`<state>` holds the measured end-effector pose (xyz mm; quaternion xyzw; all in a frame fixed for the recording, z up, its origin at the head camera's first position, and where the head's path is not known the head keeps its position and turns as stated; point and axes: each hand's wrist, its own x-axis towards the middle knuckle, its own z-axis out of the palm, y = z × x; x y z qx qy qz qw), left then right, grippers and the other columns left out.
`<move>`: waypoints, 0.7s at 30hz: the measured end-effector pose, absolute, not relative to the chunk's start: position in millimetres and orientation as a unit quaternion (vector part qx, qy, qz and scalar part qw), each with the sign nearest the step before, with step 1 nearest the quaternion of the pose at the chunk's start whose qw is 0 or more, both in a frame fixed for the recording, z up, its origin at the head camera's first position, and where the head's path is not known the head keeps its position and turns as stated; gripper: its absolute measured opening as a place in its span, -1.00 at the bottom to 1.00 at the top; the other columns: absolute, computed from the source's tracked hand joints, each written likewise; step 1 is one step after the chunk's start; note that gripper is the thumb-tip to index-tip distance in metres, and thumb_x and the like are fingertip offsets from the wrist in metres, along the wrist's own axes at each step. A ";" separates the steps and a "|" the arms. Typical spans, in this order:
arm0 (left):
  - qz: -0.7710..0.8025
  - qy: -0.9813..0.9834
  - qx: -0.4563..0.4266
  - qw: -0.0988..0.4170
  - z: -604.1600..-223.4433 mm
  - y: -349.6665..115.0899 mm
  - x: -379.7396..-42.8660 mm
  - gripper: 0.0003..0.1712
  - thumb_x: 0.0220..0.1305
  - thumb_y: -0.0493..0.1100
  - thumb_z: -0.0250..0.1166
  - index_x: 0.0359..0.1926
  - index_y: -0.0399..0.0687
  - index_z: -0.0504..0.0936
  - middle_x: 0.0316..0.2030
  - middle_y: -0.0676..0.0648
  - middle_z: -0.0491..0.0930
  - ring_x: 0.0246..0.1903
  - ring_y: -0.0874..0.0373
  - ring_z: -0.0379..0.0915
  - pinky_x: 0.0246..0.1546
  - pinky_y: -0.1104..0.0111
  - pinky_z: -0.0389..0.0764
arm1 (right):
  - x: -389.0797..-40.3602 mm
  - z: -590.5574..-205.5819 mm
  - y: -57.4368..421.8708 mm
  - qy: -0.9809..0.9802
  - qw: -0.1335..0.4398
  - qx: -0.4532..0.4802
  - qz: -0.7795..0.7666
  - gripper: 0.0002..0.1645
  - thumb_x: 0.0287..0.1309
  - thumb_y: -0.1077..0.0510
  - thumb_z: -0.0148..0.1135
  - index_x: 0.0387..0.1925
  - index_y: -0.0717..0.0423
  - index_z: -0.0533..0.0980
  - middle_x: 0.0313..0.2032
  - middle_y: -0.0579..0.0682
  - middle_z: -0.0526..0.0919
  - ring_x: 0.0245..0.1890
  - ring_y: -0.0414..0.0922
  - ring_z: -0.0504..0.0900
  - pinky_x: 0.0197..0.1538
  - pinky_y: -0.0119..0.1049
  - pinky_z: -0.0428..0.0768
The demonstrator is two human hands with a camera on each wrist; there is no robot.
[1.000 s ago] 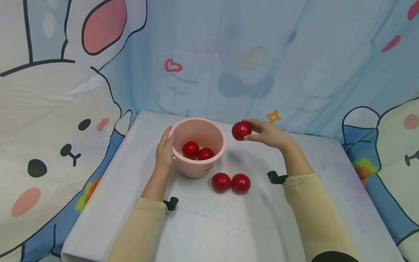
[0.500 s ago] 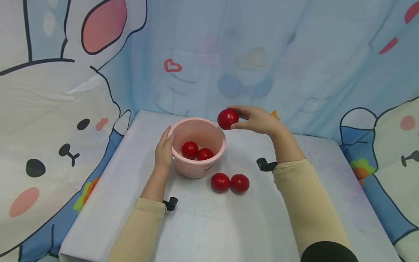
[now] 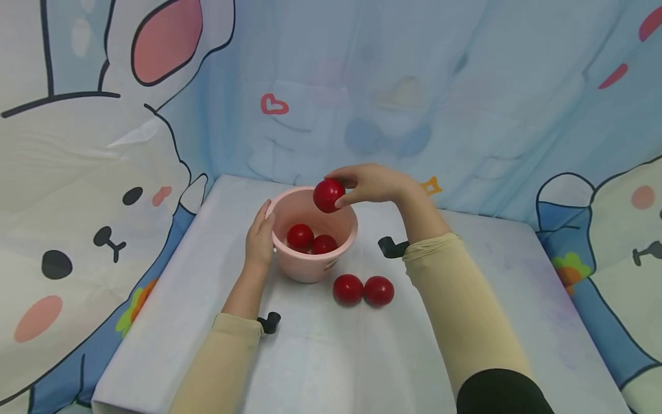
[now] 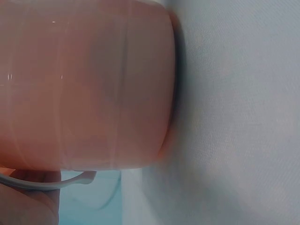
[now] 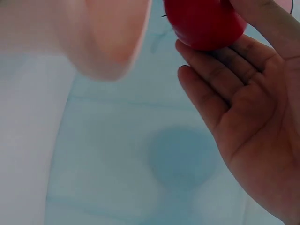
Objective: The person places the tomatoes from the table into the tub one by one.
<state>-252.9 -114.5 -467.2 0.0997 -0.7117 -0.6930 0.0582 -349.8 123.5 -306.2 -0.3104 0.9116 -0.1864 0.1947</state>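
Note:
In the head view, my right hand (image 3: 373,183) pinches a tomato (image 3: 328,195) between thumb and fingers, over the back right of the pink bucket (image 3: 305,267). The right wrist view shows this tomato (image 5: 204,23) against the fingers, with the bucket rim (image 5: 110,70) to its left. My left hand (image 3: 258,241) holds the bucket's left side, its thumb at the rim. Inside the bucket lie two tomatoes (image 3: 300,237). Two more tomatoes (image 3: 348,289) sit side by side on the table in front. In the left wrist view, a pale handle (image 4: 47,183) crosses the left hand's fingers.
The white-covered table (image 3: 320,356) stands against a blue printed curtain (image 3: 310,57) at the back. Cartoon-printed cloth (image 3: 77,201) flanks it on the left. The bucket stands near the table's back edge.
My right hand has carried its tomato leftward, rising at first, from beside the bucket to over its opening. The left hand, bucket and other tomatoes stay in place.

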 end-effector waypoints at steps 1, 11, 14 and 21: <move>-0.694 -0.711 0.101 0.058 -467.3 -114.5 -252.9 -0.46 0.47 0.25 -0.20 0.43 0.67 0.17 0.46 0.32 0.18 0.51 0.22 0.00 0.46 0.04 0.23 | -350.6 -306.6 118.6 0.909 0.203 -0.313 -0.183 -0.24 0.10 -0.19 0.38 0.35 -0.31 0.38 0.23 -0.24 0.53 0.30 -0.13 0.46 0.30 -0.02 0.49; -0.695 -0.711 0.093 0.064 -468.1 -111.5 -254.0 -0.44 0.47 0.25 -0.21 0.45 0.61 0.16 0.48 0.28 0.16 0.53 0.18 -0.03 0.47 0.01 0.19 | -360.1 -321.5 80.3 0.887 0.271 -0.343 -0.150 -0.33 0.10 -0.09 0.40 0.28 -0.20 0.46 0.01 -0.19 0.63 0.06 -0.16 0.57 0.09 -0.21 0.64; -0.696 -0.710 0.092 0.064 -469.5 -109.7 -254.6 -0.44 0.46 0.26 -0.19 0.45 0.62 0.17 0.48 0.28 0.17 0.52 0.17 -0.02 0.47 0.00 0.19 | -361.9 -324.7 72.3 0.882 0.291 -0.344 -0.136 -0.37 0.12 -0.06 0.39 0.25 -0.18 0.48 0.02 -0.16 0.63 0.06 -0.14 0.57 0.10 -0.19 0.64; -0.698 -0.708 0.086 0.060 -469.6 -107.0 -254.2 -0.45 0.47 0.27 -0.20 0.44 0.64 0.16 0.48 0.29 0.15 0.53 0.19 -0.03 0.48 -0.01 0.18 | -363.2 -331.9 54.8 0.879 0.339 -0.321 -0.095 -0.41 0.11 -0.04 0.40 0.20 -0.13 0.51 0.02 -0.12 0.63 0.10 -0.08 0.53 0.18 -0.08 0.61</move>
